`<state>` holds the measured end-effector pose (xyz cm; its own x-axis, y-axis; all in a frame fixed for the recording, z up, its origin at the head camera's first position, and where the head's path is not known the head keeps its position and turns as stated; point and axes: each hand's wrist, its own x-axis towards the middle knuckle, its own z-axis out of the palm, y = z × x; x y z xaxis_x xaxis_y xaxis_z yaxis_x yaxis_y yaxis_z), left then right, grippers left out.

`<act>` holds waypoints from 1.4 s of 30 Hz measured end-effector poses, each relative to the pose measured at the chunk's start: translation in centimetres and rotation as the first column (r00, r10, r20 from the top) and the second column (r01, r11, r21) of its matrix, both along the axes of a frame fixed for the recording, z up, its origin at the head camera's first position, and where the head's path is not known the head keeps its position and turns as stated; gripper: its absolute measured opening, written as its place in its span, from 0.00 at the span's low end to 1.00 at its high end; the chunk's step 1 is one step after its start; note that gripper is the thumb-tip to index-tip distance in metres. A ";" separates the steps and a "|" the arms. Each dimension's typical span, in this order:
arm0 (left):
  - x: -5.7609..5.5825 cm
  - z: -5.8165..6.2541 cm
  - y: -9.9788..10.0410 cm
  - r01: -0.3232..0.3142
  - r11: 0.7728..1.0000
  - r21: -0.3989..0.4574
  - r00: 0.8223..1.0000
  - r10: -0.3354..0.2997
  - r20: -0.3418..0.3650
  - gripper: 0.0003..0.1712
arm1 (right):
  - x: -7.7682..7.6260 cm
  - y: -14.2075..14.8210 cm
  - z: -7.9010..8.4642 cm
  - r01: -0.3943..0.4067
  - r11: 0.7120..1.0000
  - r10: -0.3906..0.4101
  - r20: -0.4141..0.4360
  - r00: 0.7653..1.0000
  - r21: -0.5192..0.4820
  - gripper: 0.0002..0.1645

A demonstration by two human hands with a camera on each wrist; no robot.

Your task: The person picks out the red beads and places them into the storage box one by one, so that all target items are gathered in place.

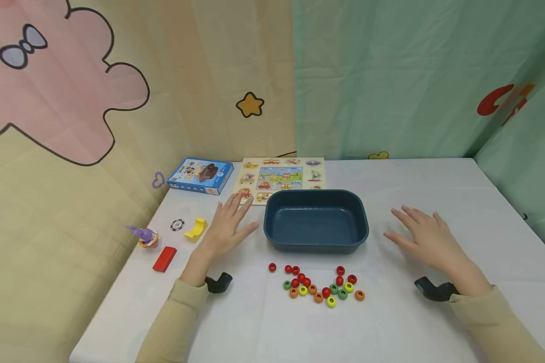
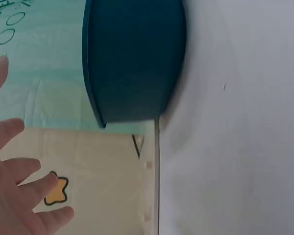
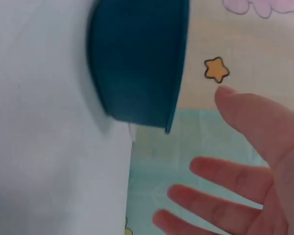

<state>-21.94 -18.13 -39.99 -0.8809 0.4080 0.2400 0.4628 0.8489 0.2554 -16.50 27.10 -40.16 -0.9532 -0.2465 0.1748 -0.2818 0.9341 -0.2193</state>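
A dark blue rectangular basin [image 1: 316,247] stands on the white table with nothing inside it. My left hand [image 1: 227,227] is held to its left, fingers spread, apart from its wall. On the other side my right hand [image 1: 424,237] hovers with fingers extended, holding nothing. Both wrist views show the basin's side wall [image 2: 134,63] beyond loosely spread fingers. In front of the basin lie several round beads with holes: red beads [image 1: 302,277], green beads [image 1: 342,294], orange beads [image 1: 360,295] and yellow beads [image 1: 331,302].
Behind the basin lies a wooden picture puzzle board [image 1: 250,165], beside a blue box [image 1: 201,175]. Along the left are a yellow curved block [image 1: 196,230], a round chip [image 1: 177,225], a purple figurine [image 1: 145,236] and a red block [image 1: 165,259]. Printed curtains [image 1: 381,75] hang behind the table.
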 end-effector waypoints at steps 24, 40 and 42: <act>2.8 -3.6 4.1 -0.033 0.532 0.846 0.846 -0.436 0.307 0.24 | 1.2 -4.8 -6.0 -0.318 0.620 0.604 0.179 0.777 -0.717 0.19; 3.1 -3.7 4.1 -0.016 0.540 0.842 0.856 -0.427 0.290 0.16 | 2.7 -6.4 -3.4 -0.312 0.680 0.543 0.170 0.823 -0.663 0.14; 3.0 -3.8 4.1 -0.018 0.537 0.843 0.854 -0.431 0.292 0.16 | 2.6 -6.3 -3.9 -0.321 0.682 0.540 0.156 0.827 -0.656 0.13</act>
<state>-18.90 -14.01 -43.76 -0.8842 0.4245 0.1950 0.2473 0.0711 0.9663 -13.92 20.81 -44.11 -0.7899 -0.5966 0.1420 -0.4322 0.3773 -0.8190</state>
